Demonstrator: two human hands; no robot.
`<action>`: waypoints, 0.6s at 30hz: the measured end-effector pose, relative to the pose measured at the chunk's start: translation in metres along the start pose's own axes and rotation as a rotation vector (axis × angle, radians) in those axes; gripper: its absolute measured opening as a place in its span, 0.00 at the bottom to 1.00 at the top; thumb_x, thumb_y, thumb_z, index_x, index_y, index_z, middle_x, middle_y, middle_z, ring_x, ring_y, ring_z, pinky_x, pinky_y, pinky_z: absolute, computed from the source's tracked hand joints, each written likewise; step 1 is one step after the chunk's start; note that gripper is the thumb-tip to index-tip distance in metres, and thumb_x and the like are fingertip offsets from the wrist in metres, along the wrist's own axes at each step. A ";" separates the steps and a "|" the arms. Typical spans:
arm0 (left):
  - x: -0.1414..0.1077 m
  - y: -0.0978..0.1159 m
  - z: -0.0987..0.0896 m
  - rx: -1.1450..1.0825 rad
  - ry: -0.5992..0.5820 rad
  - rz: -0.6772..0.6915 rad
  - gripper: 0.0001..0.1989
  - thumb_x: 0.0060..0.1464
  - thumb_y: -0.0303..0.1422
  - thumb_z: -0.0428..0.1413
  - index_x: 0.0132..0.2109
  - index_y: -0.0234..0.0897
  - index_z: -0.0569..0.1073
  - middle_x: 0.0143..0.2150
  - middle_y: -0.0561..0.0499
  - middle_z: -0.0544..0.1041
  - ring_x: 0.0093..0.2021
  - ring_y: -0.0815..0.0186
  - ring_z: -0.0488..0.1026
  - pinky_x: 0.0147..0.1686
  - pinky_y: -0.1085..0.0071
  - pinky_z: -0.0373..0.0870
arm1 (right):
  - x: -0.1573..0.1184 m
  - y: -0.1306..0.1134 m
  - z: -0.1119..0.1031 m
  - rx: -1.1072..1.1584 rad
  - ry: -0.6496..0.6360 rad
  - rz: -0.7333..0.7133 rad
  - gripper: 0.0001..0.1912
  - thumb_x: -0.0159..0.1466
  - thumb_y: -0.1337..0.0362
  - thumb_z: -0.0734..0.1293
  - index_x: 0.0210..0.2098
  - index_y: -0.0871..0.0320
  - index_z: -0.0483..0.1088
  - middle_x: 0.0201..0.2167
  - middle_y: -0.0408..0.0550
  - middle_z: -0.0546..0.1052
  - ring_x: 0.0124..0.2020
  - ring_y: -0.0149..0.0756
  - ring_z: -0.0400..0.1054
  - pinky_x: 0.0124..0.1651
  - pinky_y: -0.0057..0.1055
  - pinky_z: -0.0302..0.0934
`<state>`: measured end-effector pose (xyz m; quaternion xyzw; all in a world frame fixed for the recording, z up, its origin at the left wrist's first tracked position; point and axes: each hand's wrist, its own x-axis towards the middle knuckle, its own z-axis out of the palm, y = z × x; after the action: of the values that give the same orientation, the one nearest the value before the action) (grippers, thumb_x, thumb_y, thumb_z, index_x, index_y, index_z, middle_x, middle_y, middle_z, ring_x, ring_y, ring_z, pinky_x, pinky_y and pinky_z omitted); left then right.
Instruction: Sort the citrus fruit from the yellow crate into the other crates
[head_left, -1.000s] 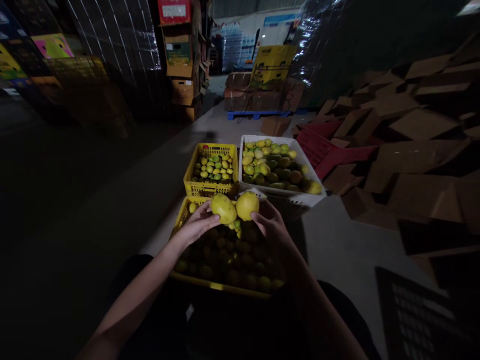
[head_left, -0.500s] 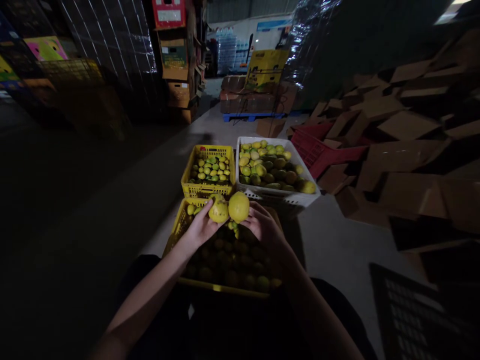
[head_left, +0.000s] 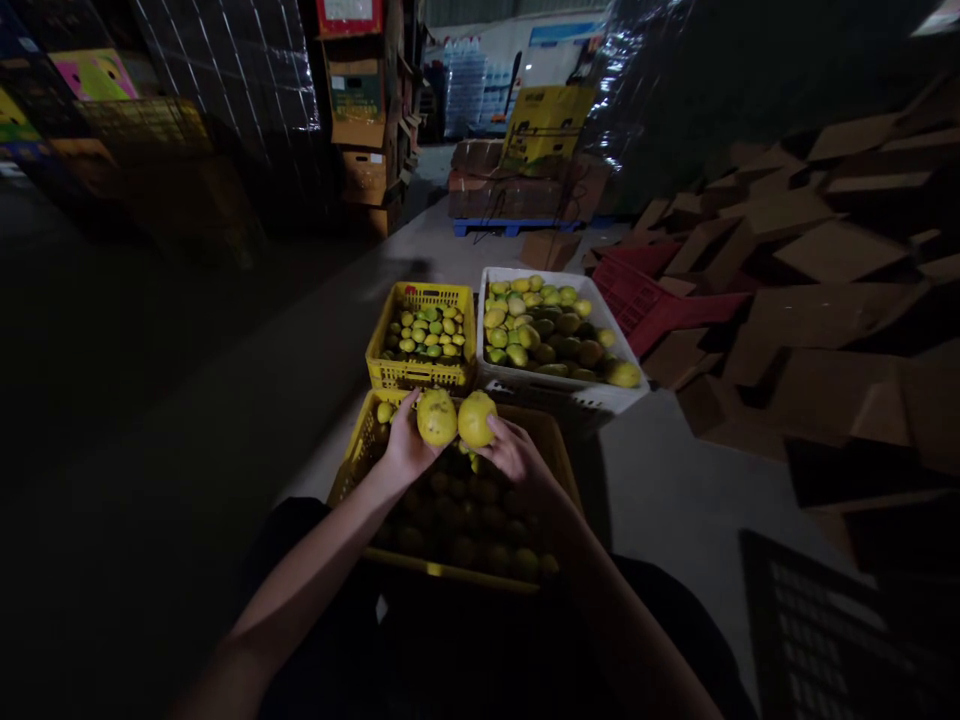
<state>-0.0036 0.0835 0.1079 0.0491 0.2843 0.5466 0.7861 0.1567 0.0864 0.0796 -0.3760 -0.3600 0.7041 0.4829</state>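
My left hand (head_left: 409,440) is closed round a yellow lemon (head_left: 436,417) with dark blemishes on its skin. A second, cleaner-looking lemon (head_left: 475,418) sits in my right hand (head_left: 516,452), the thumb over its side. Both fruits are held side by side, nearly touching, above the near yellow crate (head_left: 442,574). Inside that crate lie many more fruits, mostly in deep shadow. Just beyond it stand a smaller yellow crate (head_left: 420,378) with small yellow and green fruits, and a white crate (head_left: 562,388) heaped with larger yellow-green ones.
Cardboard boxes (head_left: 817,310) lie piled on the right, with a red crate (head_left: 637,300) among them. At the back, a blue pallet (head_left: 517,226) carries boxes. A stack of cartons (head_left: 360,130) rises at left centre. A dark crate (head_left: 817,620) lies at lower right.
Both lemons have turned slightly in my fingers, and the right thumb now shows over its lemon. The whole view has shifted a little.
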 end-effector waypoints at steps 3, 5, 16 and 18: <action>0.004 -0.001 -0.005 0.010 0.081 0.033 0.13 0.52 0.40 0.55 0.40 0.34 0.73 0.32 0.50 0.78 0.37 0.64 0.76 0.40 0.68 0.73 | -0.004 0.005 0.006 -0.077 -0.034 -0.011 0.19 0.47 0.51 0.75 0.31 0.58 0.76 0.33 0.50 0.80 0.42 0.47 0.73 0.42 0.41 0.70; 0.008 -0.001 -0.009 0.000 0.117 0.034 0.12 0.52 0.39 0.55 0.39 0.34 0.73 0.31 0.50 0.78 0.34 0.65 0.76 0.38 0.68 0.74 | -0.007 0.008 0.011 -0.098 -0.041 0.007 0.20 0.46 0.50 0.75 0.31 0.58 0.76 0.31 0.50 0.80 0.40 0.47 0.74 0.40 0.40 0.71; 0.021 -0.010 -0.015 0.083 0.144 0.044 0.09 0.58 0.34 0.54 0.41 0.32 0.73 0.33 0.50 0.79 0.32 0.69 0.75 0.37 0.74 0.73 | -0.005 0.008 0.008 0.012 0.019 0.010 0.21 0.45 0.49 0.75 0.32 0.57 0.76 0.32 0.49 0.80 0.41 0.46 0.73 0.42 0.40 0.70; 0.021 -0.013 -0.014 0.142 0.142 0.027 0.12 0.58 0.37 0.53 0.41 0.32 0.73 0.34 0.49 0.79 0.32 0.68 0.75 0.35 0.73 0.73 | -0.006 0.004 0.004 -0.023 -0.005 0.003 0.20 0.47 0.49 0.74 0.33 0.57 0.76 0.31 0.50 0.80 0.41 0.46 0.73 0.42 0.40 0.70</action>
<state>0.0053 0.0937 0.0829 0.0699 0.3767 0.5376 0.7511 0.1528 0.0794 0.0792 -0.3803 -0.3685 0.7017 0.4767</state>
